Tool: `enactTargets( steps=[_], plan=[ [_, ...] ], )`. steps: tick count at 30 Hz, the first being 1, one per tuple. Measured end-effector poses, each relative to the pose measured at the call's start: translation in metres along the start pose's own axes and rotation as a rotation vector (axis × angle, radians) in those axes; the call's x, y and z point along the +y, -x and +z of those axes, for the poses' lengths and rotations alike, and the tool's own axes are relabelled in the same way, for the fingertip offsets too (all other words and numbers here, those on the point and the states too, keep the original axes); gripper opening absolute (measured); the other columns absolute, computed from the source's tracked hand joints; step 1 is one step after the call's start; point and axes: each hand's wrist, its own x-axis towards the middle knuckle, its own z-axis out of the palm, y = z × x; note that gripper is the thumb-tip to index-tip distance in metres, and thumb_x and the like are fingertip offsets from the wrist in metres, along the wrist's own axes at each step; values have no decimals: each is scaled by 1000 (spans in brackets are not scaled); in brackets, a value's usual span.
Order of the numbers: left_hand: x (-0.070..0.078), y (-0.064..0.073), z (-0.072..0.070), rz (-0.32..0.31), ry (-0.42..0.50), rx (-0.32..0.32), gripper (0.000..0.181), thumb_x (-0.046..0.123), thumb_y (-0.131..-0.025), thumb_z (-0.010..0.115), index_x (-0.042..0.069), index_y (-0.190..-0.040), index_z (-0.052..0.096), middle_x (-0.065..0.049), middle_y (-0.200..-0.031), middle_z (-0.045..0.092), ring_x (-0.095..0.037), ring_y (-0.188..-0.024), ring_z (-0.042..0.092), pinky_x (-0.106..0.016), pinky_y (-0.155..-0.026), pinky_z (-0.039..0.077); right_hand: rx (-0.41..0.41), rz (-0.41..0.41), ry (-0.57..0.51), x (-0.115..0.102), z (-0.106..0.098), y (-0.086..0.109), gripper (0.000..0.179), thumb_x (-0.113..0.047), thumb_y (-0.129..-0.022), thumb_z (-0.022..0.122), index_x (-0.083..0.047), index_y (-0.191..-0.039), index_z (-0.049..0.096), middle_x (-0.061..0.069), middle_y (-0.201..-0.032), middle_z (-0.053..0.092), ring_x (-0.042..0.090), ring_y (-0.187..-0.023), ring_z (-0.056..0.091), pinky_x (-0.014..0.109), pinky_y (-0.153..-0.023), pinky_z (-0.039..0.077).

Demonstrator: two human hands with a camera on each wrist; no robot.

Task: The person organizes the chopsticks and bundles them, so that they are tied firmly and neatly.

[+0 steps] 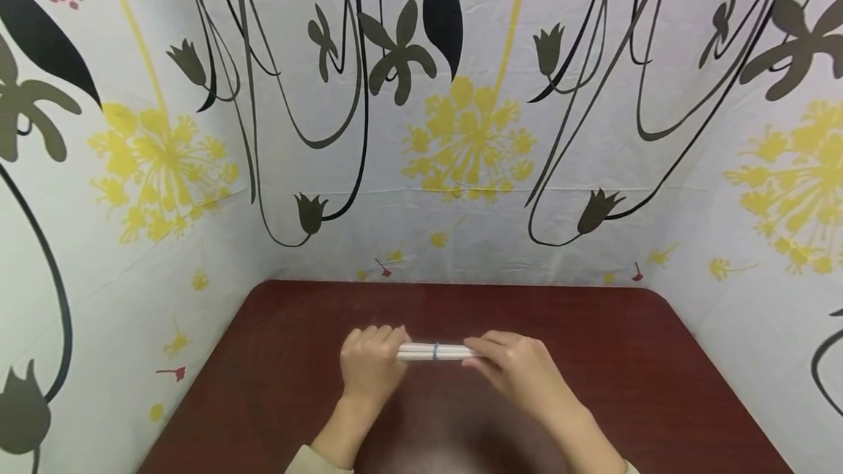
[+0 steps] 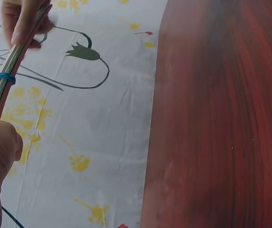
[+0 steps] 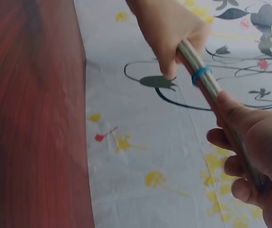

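A slim bundle of pale sticks (image 1: 421, 351), bound by a blue band (image 1: 435, 351) near its middle, is held level above the table between both hands. My left hand (image 1: 373, 363) grips its left end with curled fingers. At the other end, my right hand (image 1: 516, 371) pinches the bundle between thumb and fingers. In the right wrist view the right thumb lies along the sticks (image 3: 207, 83), with the fingertips curled round beneath. The left wrist view shows the band (image 2: 5, 77) wound round the sticks between the two hands. The ends inside the hands are hidden.
Below the hands spreads a dark red wood-grain table (image 1: 579, 401) with rounded far corners. White cloth (image 1: 461, 232) printed with flowers and stems hangs behind it and along both sides.
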Motion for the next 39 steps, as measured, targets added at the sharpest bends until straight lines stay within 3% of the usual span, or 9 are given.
enactTargets(
  steps=[4, 9, 13, 20, 25, 29, 32, 35, 39],
  plan=[
    [-6, -1, 1, 21, 36, -17, 41, 27, -96, 52, 15, -56, 56, 4, -50, 52, -17, -41, 44, -29, -45, 32, -43, 51, 11, 7, 0, 6, 20, -34, -89, 75, -18, -100, 75, -15, -80, 63, -3, -63, 55, 19, -58, 49],
    [-21, 2, 0, 47, 123, -119, 20, 29, -67, 79, 18, -63, 62, 7, -55, 55, -13, -43, 47, -29, -45, 38, -57, 76, -30, 18, 2, 13, 21, -24, -82, 81, -18, -102, 75, -16, -83, 62, -4, -66, 53, 18, -61, 47],
    [-34, 9, -2, 1, 239, -244, 37, 36, -54, 95, 20, -69, 65, 11, -58, 56, -6, -43, 46, -25, -40, 37, -59, 111, -93, 27, 5, 19, 27, -16, -77, 85, -17, -102, 74, -16, -84, 62, -3, -66, 53, 18, -61, 46],
    [-35, 17, 1, -26, 339, -348, 49, 60, -53, 90, 22, -73, 67, 14, -61, 58, 0, -47, 45, -20, -43, 39, -119, 195, -113, 32, 14, 29, 38, -25, -79, 85, -12, -113, 71, -3, -105, 74, 11, -94, 72, 33, -75, 57],
    [-44, 22, 3, -36, 363, -471, 47, 56, -57, 90, 19, -80, 71, 12, -67, 60, -1, -52, 45, -21, -46, 41, -153, 163, -196, 42, 23, 34, 25, -10, -83, 81, -10, -106, 72, -8, -95, 68, 4, -80, 64, 24, -69, 53],
    [-53, 31, 14, -128, 452, -668, 42, 47, -69, 88, 15, -93, 73, 7, -82, 68, -6, -67, 59, -27, -58, 50, -205, 176, -189, 57, 31, 43, 23, -4, -83, 80, -8, -104, 72, -7, -93, 63, 3, -77, 60, 24, -64, 51],
    [-53, 46, 27, -269, 505, -772, 41, 43, -75, 85, 13, -100, 72, 3, -93, 70, -14, -82, 66, -32, -70, 54, -233, 249, -167, 63, 45, 53, 21, -5, -83, 79, -8, -103, 72, -6, -93, 64, 6, -80, 63, 28, -67, 54],
    [-48, 62, 38, -409, 594, -787, 38, 37, -79, 84, 10, -102, 69, 1, -98, 68, -19, -91, 66, -36, -77, 55, -221, 353, -225, 63, 62, 63, 22, -2, -85, 77, -6, -106, 71, -3, -97, 67, 12, -88, 66, 32, -75, 56],
    [-36, 71, 44, -512, 703, -696, 33, 26, -77, 88, 13, -96, 65, 5, -96, 63, -16, -92, 63, -35, -80, 54, -135, 474, -349, 58, 75, 69, 32, 3, -84, 76, -3, -115, 69, 8, -109, 70, 22, -102, 68, 37, -86, 56]
  ],
)
